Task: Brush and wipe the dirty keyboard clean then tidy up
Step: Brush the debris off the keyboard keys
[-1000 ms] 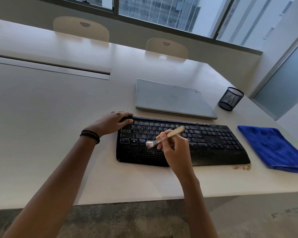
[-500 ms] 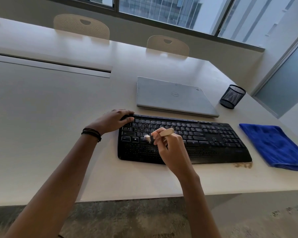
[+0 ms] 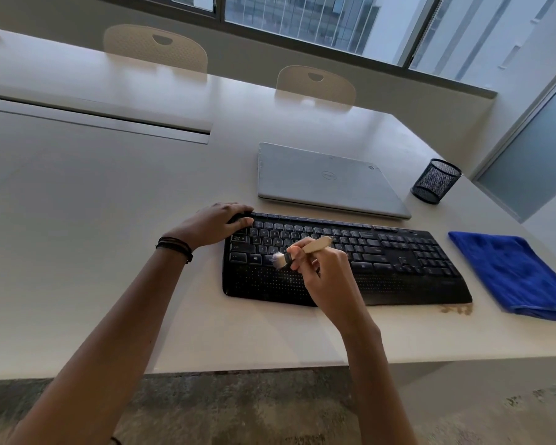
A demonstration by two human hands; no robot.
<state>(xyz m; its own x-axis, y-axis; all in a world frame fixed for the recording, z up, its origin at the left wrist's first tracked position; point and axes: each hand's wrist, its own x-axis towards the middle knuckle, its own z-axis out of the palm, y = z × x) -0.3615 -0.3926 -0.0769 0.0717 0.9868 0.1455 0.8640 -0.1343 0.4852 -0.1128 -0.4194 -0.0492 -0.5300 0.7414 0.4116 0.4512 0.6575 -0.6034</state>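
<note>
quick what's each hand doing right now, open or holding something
Left hand: holds the far left corner of the keyboard, fingers curled over its edge.
Right hand: pinches the brush, bristles at the keys.

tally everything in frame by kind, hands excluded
keyboard: 1
brush: 1
blue cloth: 1
laptop: 1
mesh cup: 1
chairs: 2
total: 7
</note>
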